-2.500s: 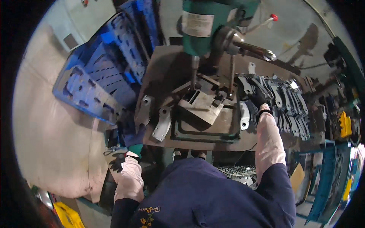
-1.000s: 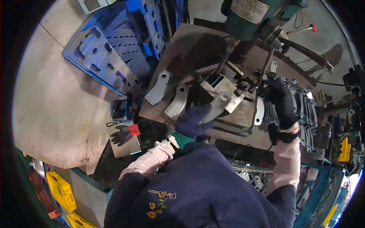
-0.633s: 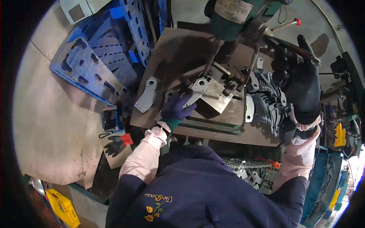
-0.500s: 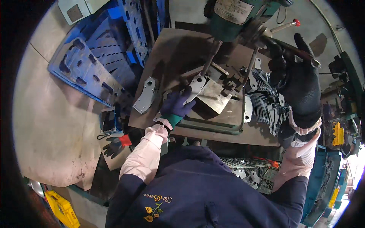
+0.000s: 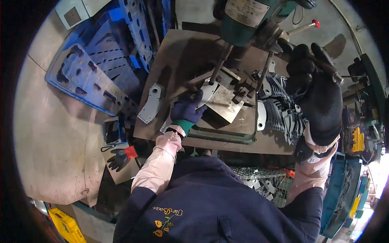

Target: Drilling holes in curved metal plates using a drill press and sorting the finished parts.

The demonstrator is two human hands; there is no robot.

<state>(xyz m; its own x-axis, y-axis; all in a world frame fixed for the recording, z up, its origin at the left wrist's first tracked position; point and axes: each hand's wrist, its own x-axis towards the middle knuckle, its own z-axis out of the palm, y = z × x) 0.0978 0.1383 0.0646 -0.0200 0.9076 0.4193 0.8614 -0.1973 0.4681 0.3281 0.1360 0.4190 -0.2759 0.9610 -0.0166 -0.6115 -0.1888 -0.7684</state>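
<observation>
My left hand (image 5: 187,108), in a purple glove with a green cuff, grips a curved grey metal plate (image 5: 208,93) against a metal block (image 5: 227,103) on the drill press table. Directly above the plate's far end, the press spindle (image 5: 221,65) reaches down and covers the hole there. Black-gloved, my right hand (image 5: 320,101) is closed around a feed lever (image 5: 333,73) beside the green press head (image 5: 243,24). A similar plate (image 5: 150,104) lies flat left of my left hand. Stacked plates (image 5: 275,115) stand on edge to the right.
Blue plastic crates (image 5: 89,81) stand at the far left. A black work glove with a red cuff (image 5: 118,158) lies on cardboard lower left. Below the table's front edge, a wire basket (image 5: 279,188) holds metal pieces. A red-knobbed lever (image 5: 310,25) juts out at the upper right.
My right hand has come down with the feed lever. The spindle has dropped onto the plate's hole, which showed earlier. My left hand keeps its hold on the plate; the whole view has shifted slightly.
</observation>
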